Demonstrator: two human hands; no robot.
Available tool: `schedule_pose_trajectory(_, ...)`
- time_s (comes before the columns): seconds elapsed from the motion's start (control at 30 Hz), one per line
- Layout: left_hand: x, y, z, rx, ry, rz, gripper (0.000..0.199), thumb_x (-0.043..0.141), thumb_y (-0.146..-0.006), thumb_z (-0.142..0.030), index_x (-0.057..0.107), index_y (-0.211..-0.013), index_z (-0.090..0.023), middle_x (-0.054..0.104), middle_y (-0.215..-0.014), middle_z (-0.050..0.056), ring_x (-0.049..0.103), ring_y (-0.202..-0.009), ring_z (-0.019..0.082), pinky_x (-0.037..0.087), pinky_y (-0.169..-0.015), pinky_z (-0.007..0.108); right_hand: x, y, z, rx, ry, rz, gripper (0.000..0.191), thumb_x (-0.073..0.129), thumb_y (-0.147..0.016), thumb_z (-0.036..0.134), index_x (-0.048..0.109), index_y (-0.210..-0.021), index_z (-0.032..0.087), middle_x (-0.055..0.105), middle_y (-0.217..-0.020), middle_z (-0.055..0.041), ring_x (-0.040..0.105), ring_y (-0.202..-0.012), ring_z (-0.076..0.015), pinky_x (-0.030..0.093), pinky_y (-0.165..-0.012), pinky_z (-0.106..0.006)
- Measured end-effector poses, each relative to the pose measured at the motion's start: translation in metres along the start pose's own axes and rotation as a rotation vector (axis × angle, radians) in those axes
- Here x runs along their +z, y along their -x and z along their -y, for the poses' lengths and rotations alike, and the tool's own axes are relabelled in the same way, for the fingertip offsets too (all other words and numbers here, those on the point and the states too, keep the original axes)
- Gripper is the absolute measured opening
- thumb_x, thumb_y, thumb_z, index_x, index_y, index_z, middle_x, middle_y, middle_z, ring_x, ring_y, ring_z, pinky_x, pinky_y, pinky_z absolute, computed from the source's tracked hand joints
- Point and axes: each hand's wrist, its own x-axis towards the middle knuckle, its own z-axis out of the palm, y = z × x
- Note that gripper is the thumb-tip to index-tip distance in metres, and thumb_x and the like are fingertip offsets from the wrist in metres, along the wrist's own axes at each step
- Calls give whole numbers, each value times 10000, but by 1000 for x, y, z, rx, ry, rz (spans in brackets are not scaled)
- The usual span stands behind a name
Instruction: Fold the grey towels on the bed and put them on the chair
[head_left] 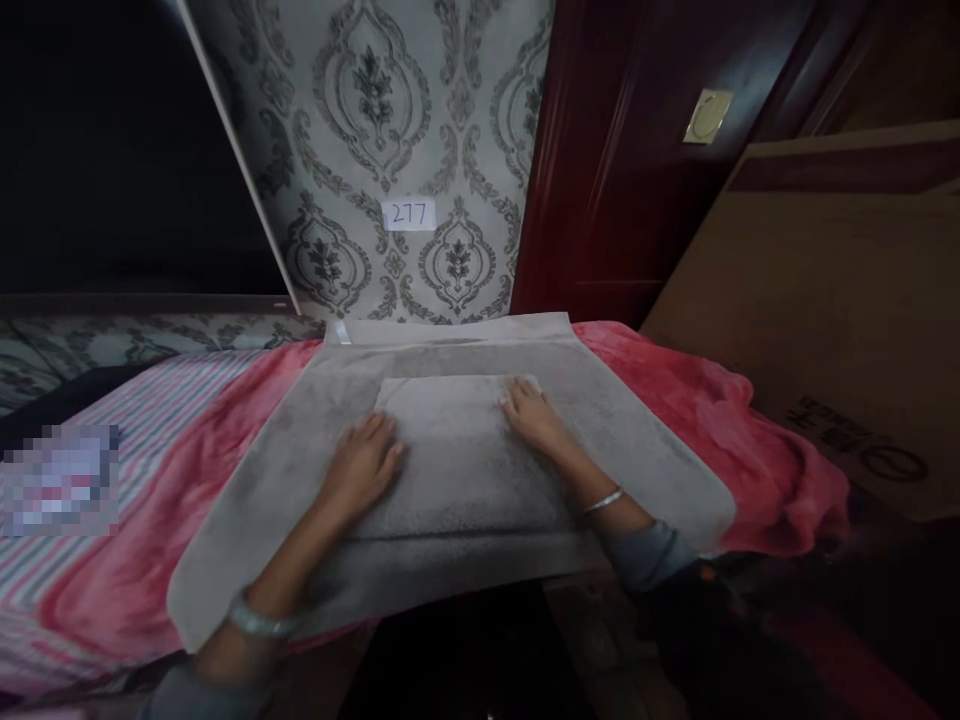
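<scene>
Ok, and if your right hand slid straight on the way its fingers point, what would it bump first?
Probably the folded edge of the towel, just past the fingertips of the right hand, though depth is hard to judge from this view.

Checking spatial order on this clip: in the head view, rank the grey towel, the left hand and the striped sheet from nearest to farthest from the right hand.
From the right hand, in the head view:
1. Grey towel: directly beneath it, touching.
2. Left hand: resting on the towel, to its left.
3. Striped sheet: farther left, beyond the towel's edge.
</scene>
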Motion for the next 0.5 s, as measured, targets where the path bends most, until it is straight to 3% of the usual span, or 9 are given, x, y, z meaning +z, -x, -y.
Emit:
schedule_pose_trajectory(0.07, -2, -37, -10, 30, -14, 129, 540, 412, -965, -361, 491, -1450, -139, 418, -1566, 145, 366, -1464, 278, 330, -1182, 482, 1, -16, 5, 40, -1, -43, 551, 252, -1038, 342, 352, -1547, 155, 307, -1612, -131, 272, -1487, -271, 285, -1176, -493)
schedule_pose_trajectory(0.17, 12, -74, -22, -5, -78, 254, 581, 407, -980, -366, 407, -1509, -128, 318, -1615, 164, 271, -1507, 287, 260, -1209, 499, 18, -26, 7, 34, 42, -31, 531, 274, -1041, 367, 375, -1540, 213, 314, -1617, -81, 253, -1491, -282, 259, -1180, -525)
schedule_pose_trajectory(0.33, 41, -83, -23, 17, -156, 255, 649, 305, -1013, -442, 306, -1562, -95, 243, -1634, 198, 195, -1527, 322, 169, -1220, 547, 46, -24, 3, 48, 89, -58, 539, 313, -1031, 418, 377, -1541, 254, 318, -1617, -58, 258, -1489, -282, 247, -1180, -515)
schedule_pose_trajectory(0.5, 40, -102, 1, 67, -87, 397, 662, 253, -1008, -526, 263, -1589, -209, 192, -1663, 112, 156, -1539, 302, 150, -1216, 562, 45, -26, 1, 50, 86, -42, 546, 296, -1033, 419, 370, -1546, 245, 310, -1620, -56, 248, -1493, -276, 237, -1184, -507)
